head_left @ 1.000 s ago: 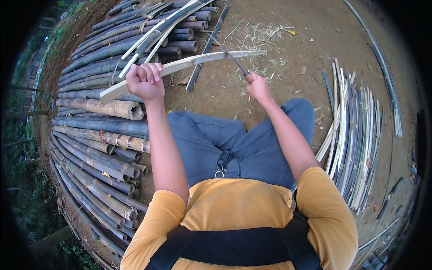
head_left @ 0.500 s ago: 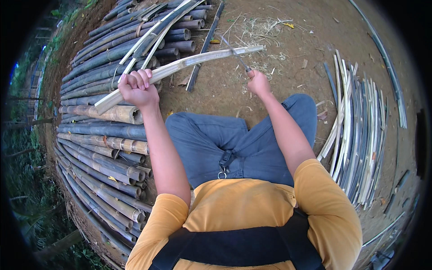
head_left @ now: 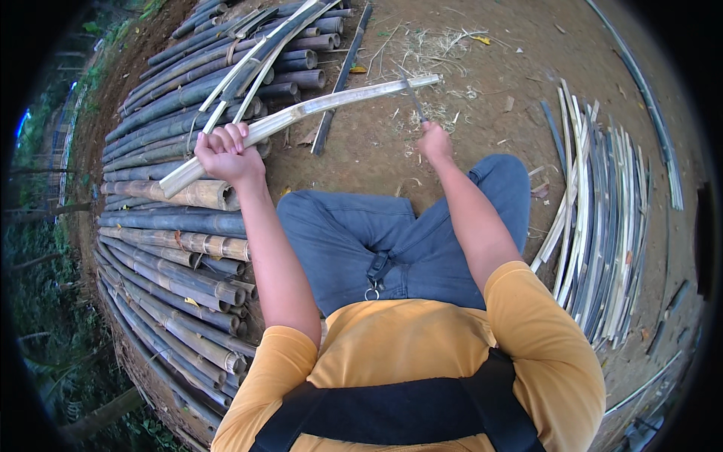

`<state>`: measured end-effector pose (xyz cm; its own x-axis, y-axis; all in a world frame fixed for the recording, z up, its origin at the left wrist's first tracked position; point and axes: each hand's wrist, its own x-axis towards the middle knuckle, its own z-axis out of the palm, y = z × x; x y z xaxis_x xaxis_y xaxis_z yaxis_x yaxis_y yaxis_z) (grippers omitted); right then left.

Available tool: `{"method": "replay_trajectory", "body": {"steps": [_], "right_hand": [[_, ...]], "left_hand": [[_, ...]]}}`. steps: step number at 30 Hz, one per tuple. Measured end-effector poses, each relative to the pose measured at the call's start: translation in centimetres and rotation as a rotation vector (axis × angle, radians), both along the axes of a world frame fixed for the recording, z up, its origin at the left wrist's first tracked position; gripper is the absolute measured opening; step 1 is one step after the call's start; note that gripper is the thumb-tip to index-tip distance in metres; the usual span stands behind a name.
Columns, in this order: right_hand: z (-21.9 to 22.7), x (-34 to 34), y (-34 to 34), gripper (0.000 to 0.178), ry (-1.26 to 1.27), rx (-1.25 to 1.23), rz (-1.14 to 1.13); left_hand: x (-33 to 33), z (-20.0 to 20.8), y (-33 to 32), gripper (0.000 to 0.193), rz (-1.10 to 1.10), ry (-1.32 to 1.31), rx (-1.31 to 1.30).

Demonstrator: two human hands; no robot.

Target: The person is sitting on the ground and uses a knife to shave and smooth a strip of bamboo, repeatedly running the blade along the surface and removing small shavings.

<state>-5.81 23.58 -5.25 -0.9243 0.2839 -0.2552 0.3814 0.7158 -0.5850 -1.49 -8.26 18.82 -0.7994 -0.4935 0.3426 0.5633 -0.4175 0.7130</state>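
A long pale split bamboo strip (head_left: 331,101) slants up from left to right in front of me, its inner face showing. My left hand (head_left: 230,154) is closed round it near its lower left end. In my right hand (head_left: 434,142) is a knife (head_left: 414,101), gripped by its handle. The narrow blade crosses the strip close to its far right end and seems to touch it. Most of the knife's handle is hidden in my fist.
Dark and tan bamboo poles (head_left: 173,218) lie stacked on my left, with split lengths (head_left: 263,54) resting on top. To the right is a bundle of thin bamboo strips (head_left: 602,226). Pale shavings (head_left: 440,49) litter the dirt ahead. A single dark slat (head_left: 343,79) lies beyond my knees.
My right hand and the knife have shifted slightly right along the strip, toward its far end, and the blade stands steeper. My left hand keeps its grip, almost unmoved.
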Motion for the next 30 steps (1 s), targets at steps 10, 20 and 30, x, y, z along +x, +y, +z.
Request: {"method": "replay_trajectory", "body": {"steps": [10,20,30], "right_hand": [[3.1,1.1,-2.8,0.023,0.024,0.006,0.229],[1.1,0.2,-1.0,0.026,-0.064,0.022,-0.064],[0.8,-0.1,-2.3,0.022,0.097,-0.033,0.133]], "left_hand": [[0.0,-0.5,-1.1,0.042,0.024,0.011,0.033],[0.1,-1.4,-1.3,0.043,0.082,-0.012,0.029],[-0.3,-0.6,-0.8,0.039,0.045,-0.017,0.044]]}}
